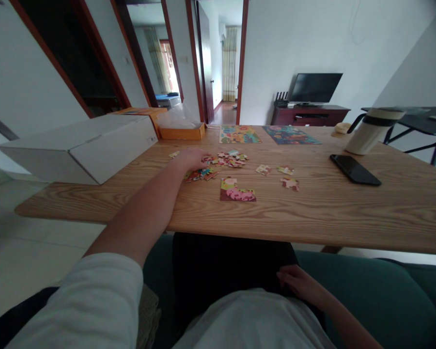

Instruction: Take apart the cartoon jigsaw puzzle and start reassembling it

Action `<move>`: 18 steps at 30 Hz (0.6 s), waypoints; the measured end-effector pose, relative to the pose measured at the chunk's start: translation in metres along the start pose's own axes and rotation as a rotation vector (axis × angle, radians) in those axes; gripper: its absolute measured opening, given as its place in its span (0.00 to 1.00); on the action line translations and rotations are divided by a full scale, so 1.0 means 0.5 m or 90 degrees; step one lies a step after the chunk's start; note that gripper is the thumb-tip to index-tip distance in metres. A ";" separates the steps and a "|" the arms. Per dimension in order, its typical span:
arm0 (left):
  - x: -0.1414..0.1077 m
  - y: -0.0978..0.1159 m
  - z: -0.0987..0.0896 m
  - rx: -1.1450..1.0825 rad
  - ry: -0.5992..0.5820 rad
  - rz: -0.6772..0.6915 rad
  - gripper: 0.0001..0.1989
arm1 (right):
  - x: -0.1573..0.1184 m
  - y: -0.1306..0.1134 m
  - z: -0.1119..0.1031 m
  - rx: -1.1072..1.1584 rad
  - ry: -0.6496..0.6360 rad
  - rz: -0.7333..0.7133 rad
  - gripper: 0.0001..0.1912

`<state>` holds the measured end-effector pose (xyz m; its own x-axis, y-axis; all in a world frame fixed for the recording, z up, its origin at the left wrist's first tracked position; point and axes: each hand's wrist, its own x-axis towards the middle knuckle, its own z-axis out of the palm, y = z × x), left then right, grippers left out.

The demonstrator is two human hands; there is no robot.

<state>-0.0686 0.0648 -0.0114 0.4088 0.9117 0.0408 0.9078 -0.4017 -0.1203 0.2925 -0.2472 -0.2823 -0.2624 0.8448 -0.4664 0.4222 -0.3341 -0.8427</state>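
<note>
My left hand (193, 159) reaches over the table to the loose jigsaw puzzle pieces (232, 159). Its fingers are bent apart over the pile's left part, and no piece shows lifted in them; the fingertips are partly hidden. More colourful pieces (202, 175) lie just below that hand. Nearer the table edge is a small joined puzzle section (237, 190), with a pink figure on it. To its right, a few separate pieces (289, 183) are spread out. On my lap rests my right hand (300, 282), with loosely extended fingers and nothing in it.
A white box (83, 143) stands at the left, beside an orange box tray (183, 132) with clear plastic in it. Two picture sheets (240, 134) lie at the back. A black phone (354, 169) and a lidded cream mug (370, 133) are on the right.
</note>
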 end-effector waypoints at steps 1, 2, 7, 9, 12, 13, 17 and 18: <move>0.000 -0.003 0.001 -0.011 0.001 -0.006 0.29 | -0.001 -0.002 0.000 0.005 0.000 0.001 0.32; -0.001 -0.006 0.001 -0.017 0.004 -0.013 0.29 | -0.002 -0.003 0.000 0.010 0.001 0.002 0.32; -0.002 -0.012 0.001 -0.043 0.037 -0.007 0.30 | -0.002 0.002 0.001 0.035 0.000 -0.007 0.31; -0.001 -0.011 0.002 -0.077 0.041 0.003 0.29 | 0.000 0.005 0.001 0.042 0.000 -0.010 0.31; -0.002 -0.008 0.006 -0.100 0.034 0.010 0.25 | 0.001 0.006 0.002 0.049 0.006 -0.012 0.31; -0.002 -0.007 0.007 -0.096 0.035 0.015 0.24 | 0.001 0.005 0.002 0.052 0.005 -0.010 0.31; 0.001 -0.010 0.015 -0.059 0.029 0.033 0.26 | 0.002 0.005 0.004 0.066 -0.002 -0.006 0.31; 0.003 -0.011 0.017 -0.056 0.021 0.028 0.28 | 0.002 0.005 0.004 0.070 -0.001 -0.003 0.31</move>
<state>-0.0738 0.0690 -0.0191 0.4494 0.8905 0.0709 0.8933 -0.4480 -0.0351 0.2915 -0.2479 -0.2855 -0.2653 0.8458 -0.4627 0.3226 -0.3744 -0.8693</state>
